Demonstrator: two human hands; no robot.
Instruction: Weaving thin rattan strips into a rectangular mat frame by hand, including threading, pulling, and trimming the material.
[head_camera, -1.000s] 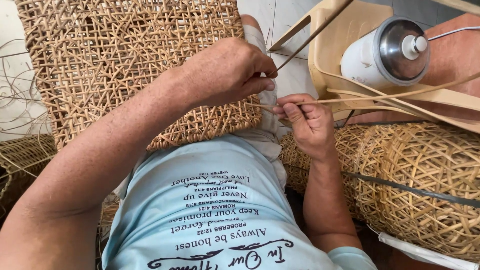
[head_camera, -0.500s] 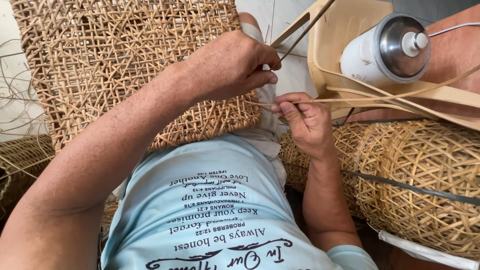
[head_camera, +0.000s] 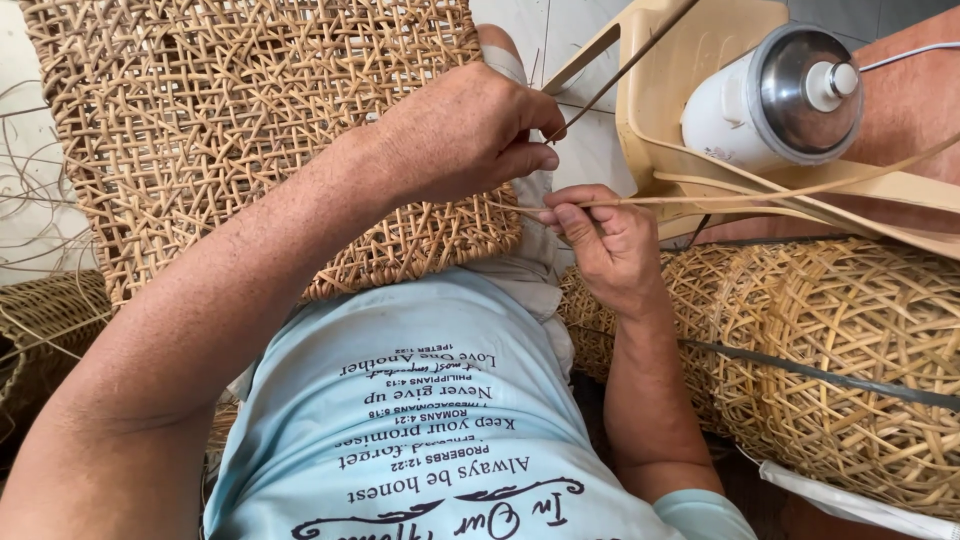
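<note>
A flat, open-weave tan rattan panel (head_camera: 270, 140) rests on the person's lap. The left hand (head_camera: 465, 130) grips its edge at 3 o'clock, fingers curled tight. The right hand (head_camera: 600, 240), just below, pinches a thin pale rattan strip (head_camera: 760, 195) between thumb and forefinger. At 2 o'clock, a white cylindrical canister with a steel lid (head_camera: 775, 95) sits on a beige plastic chair (head_camera: 690, 60). Woven rattan baskets (head_camera: 850, 360) lie at 4 o'clock. Both hands sit about where they were a second ago.

Wore a pale blue short-sleeved T-shirt (head_camera: 440, 420) with lines of dark lettering and a curling flourish, filling the lower centre of the frame; light beige trousers (head_camera: 530, 270) above it; forearms bare, no rings visible.
</note>
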